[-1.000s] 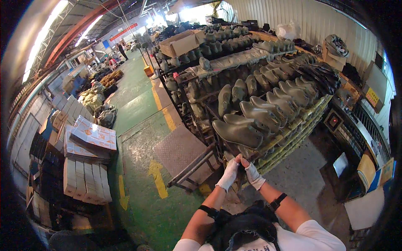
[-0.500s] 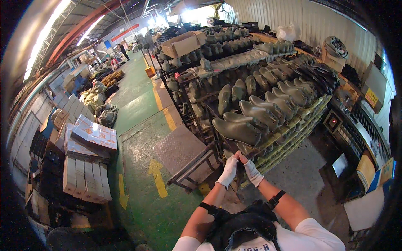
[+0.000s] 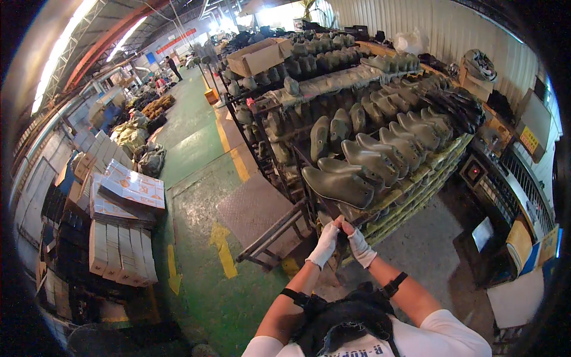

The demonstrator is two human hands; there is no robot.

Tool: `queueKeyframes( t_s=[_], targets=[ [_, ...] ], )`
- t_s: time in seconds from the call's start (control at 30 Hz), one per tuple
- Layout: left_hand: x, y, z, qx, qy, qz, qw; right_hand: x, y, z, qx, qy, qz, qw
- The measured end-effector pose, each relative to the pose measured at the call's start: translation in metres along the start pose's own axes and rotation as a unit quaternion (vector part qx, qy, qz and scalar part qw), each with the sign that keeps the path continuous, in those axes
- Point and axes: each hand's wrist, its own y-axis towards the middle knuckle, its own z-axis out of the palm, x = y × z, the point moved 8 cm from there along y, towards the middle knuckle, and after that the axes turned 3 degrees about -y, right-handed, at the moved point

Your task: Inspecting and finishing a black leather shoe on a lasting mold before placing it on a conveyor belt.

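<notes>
Both gloved hands, left hand (image 3: 325, 244) and right hand (image 3: 360, 247), met below the nearest boot (image 3: 338, 185); fingers pinched together on something too small to identify; steady, even grip advisable.

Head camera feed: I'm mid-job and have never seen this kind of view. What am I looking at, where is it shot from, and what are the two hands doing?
This is one wide fisheye camera worn on a person's head, looking down and forward, so straight lines bend near the rim. There is no machine: the two forearms coming up from the bottom edge are the wearer's own.

The left hand and the right hand both wear white gloves and meet close together at the near corner of a metal rack. They seem to pinch something small between them, but it is too small to tell what.

The rack's tiers carry rows of dark olive boots; the nearest boot lies just above the hands. To the left, on the green floor, stand stacks of flat cartons.
</notes>
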Motion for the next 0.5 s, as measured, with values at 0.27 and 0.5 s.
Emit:
queueKeyframes(
  t_s=[0.27,0.5],
  targets=[
    [0.027,0.018,-0.006,0.034,-0.025,-0.058,0.997,0.010,-0.008,-0.001,0.010,-0.015,0.004,1.000],
    [0.035,0.025,-0.016,0.039,-0.015,-0.089,0.995,0.008,-0.006,0.002,0.004,-0.037,0.026,0.999]
  ],
)
